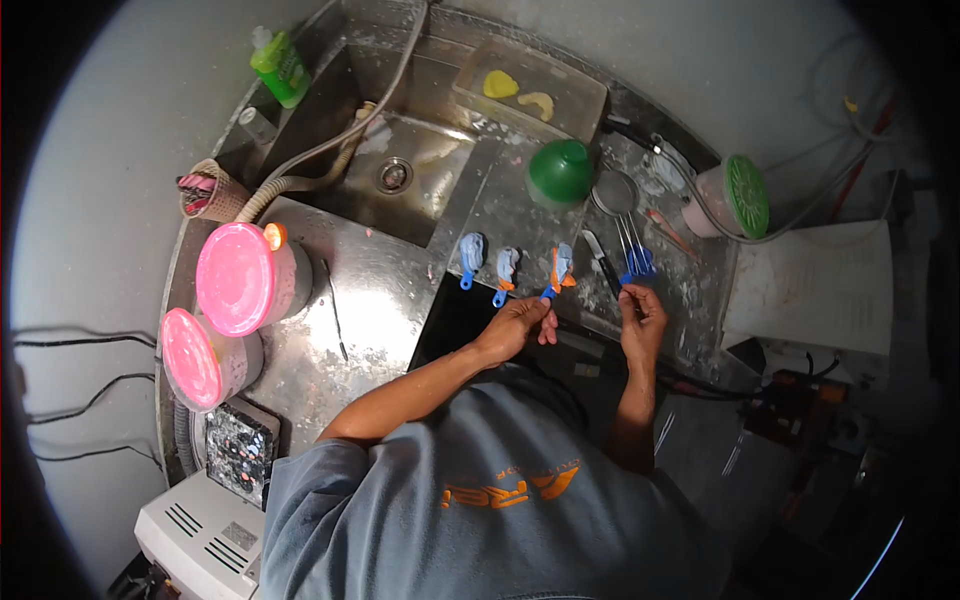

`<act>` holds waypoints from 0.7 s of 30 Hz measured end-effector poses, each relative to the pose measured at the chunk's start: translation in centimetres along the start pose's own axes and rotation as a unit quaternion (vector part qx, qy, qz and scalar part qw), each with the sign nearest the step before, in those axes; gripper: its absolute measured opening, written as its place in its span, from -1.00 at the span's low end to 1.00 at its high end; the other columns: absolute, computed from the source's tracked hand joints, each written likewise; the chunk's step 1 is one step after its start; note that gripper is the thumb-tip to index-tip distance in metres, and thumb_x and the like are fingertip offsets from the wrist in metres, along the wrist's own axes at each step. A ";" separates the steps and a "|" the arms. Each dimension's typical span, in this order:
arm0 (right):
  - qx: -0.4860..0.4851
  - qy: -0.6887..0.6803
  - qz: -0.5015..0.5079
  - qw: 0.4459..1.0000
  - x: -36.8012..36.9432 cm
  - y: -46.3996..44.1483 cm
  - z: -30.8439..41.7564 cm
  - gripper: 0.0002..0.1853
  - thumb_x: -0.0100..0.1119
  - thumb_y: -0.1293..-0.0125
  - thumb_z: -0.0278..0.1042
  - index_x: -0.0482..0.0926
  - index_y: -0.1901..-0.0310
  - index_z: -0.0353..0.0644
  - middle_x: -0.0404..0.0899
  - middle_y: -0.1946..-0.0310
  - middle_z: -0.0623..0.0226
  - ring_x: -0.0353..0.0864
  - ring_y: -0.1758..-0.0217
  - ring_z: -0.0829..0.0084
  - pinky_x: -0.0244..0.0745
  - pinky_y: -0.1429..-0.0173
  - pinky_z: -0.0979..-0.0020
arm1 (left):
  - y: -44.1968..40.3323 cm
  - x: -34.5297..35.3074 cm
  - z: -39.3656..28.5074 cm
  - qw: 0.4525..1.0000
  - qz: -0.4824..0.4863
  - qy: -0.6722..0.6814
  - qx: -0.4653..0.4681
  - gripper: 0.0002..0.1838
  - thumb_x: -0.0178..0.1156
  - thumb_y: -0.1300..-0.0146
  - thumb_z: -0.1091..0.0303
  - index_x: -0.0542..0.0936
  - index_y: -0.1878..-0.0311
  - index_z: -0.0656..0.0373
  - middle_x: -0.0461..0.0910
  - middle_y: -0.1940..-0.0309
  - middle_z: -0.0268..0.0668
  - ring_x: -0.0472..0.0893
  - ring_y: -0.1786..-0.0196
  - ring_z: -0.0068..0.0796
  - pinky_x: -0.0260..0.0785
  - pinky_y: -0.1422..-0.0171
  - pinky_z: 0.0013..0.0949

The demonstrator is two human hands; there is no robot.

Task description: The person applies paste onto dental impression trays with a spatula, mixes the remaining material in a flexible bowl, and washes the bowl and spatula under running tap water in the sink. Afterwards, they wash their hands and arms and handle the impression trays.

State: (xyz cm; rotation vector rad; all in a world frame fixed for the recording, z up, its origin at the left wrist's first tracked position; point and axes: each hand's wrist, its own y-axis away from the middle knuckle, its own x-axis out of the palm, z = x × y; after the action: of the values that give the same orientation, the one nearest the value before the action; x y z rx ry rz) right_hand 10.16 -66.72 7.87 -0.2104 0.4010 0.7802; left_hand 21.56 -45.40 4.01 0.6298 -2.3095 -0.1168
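My left hand (515, 328) pinches the short blue handle of an impression tray (562, 266) filled with light blue and orange material. Two similar trays lie to its left: one with blue and some orange material (507, 268), the other with blue material (472, 254). My right hand (643, 318) has its fingers closed on the dark handle of a knife (603, 262), whose blade points up and left. Just above that hand, a blue object (638, 264) lies at the handle end of a round strainer (615, 193).
A green bowl (559, 172) stands behind the trays, near a clear bin (530, 95). At left are a sink (408, 178), two pink-lidded tubs (236, 278) (192, 358) and a thin dark tool (334, 310). A green-lidded tub (743, 196) stands at right.
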 end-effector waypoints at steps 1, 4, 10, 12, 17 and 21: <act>0.012 -0.017 0.028 0.999 0.8 -0.8 1.4 -0.81 0.18 -0.39 -0.46 0.62 0.03 -0.32 0.68 0.19 0.30 0.63 0.16 0.54 0.49 0.06 0.49 | 0.5 0.1 -1.4 1.000 0.004 -0.008 0.016 -0.54 -0.15 -0.61 0.11 0.55 0.26 0.25 0.63 0.41 -0.20 0.54 0.35 -0.47 0.39 0.16 -0.39; 0.066 -0.139 0.163 0.975 3.8 -3.1 3.9 -0.74 0.10 -0.39 -0.49 0.60 -0.06 -0.34 0.69 0.11 0.25 0.65 0.13 0.48 0.51 0.02 0.45 | 2.0 -0.5 -5.2 0.996 0.003 -0.038 0.077 -0.56 -0.12 -0.60 0.12 0.58 0.20 0.28 0.63 0.39 -0.19 0.55 0.31 -0.45 0.39 0.13 -0.38; 0.115 -0.350 0.371 0.852 11.5 -6.2 8.6 -0.62 0.02 -0.26 -0.59 0.59 -0.11 -0.36 0.68 0.03 0.21 0.64 0.05 0.43 0.47 -0.05 0.43 | 4.4 -2.5 -10.0 0.986 -0.047 -0.104 0.125 -0.52 -0.14 -0.60 0.09 0.58 0.24 0.28 0.62 0.41 -0.21 0.54 0.35 -0.48 0.38 0.18 -0.39; 0.120 -0.386 0.403 0.821 13.5 -6.8 9.7 -0.59 0.00 -0.21 -0.59 0.58 -0.10 -0.38 0.67 0.00 0.16 0.62 0.02 0.41 0.46 -0.07 0.41 | 5.1 -3.1 -10.9 0.982 -0.070 -0.122 0.128 -0.52 -0.13 -0.60 0.09 0.59 0.27 0.27 0.63 0.43 -0.25 0.55 0.39 -0.51 0.38 0.24 -0.41; 0.138 -0.416 0.457 0.774 17.1 -8.1 12.0 -0.55 -0.07 -0.12 -0.61 0.56 -0.07 -0.47 0.64 -0.03 0.04 0.61 -0.02 0.33 0.49 -0.13 0.35 | 6.1 -4.9 -11.9 0.956 -0.186 -0.177 0.142 -0.58 -0.09 -0.57 0.14 0.61 0.21 0.28 0.66 0.44 -0.29 0.55 0.40 -0.57 0.38 0.25 -0.44; 0.159 -0.440 0.469 0.749 18.8 -8.5 13.2 -0.59 -0.08 -0.16 -0.66 0.57 -0.06 -0.44 0.64 0.01 0.05 0.64 -0.05 0.29 0.54 -0.15 0.30 | 6.4 -4.8 -13.3 0.920 -0.291 -0.203 0.169 -0.65 -0.03 -0.55 0.19 0.61 0.12 0.28 0.66 0.43 -0.27 0.55 0.37 -0.58 0.38 0.18 -0.45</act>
State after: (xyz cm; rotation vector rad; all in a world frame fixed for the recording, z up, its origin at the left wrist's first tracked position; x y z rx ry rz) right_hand 31.94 -56.27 12.13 0.7502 -0.3313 1.6666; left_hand 30.90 -36.22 12.41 1.5936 -2.4731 -0.1339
